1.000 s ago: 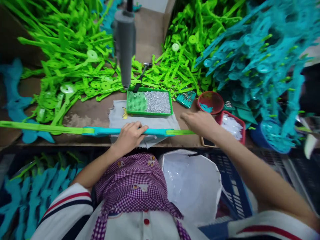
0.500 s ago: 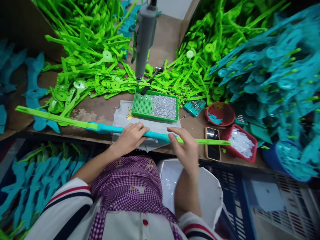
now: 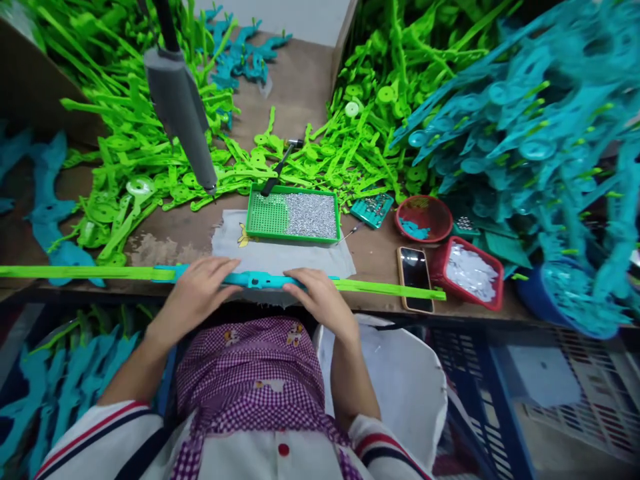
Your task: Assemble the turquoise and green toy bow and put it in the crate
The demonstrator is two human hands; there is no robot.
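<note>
A long plastic piece (image 3: 260, 279), blue in the middle with thin green arms on both sides, lies level across the table's front edge. My left hand (image 3: 196, 292) is closed round its blue part, left of the middle. Farther right, my right hand (image 3: 325, 299) grips the same blue part, thumb and fingers on either side. A small dark spot shows on the blue surface between my hands. Just beyond the piece are a grey cloth (image 3: 290, 255) and a green tray (image 3: 255, 238) of small silvery screws. A grey electric screwdriver (image 3: 183, 113) hangs at upper left, untouched.
Green plastic parts (image 3: 120, 147) are heaped at the back left, with blue parts (image 3: 540, 133) piled right. A black-handled tool (image 3: 280, 170) rests on the tray. Along the right are a phone (image 3: 415, 280), a red bowl (image 3: 424, 207), a red box (image 3: 493, 293) and a blue tub (image 3: 537, 303).
The long piece has moved left and turned from slanted to nearly level. My left hand has slid left along it, and my right hand has closed on it. The screwdriver hangs farther left.
</note>
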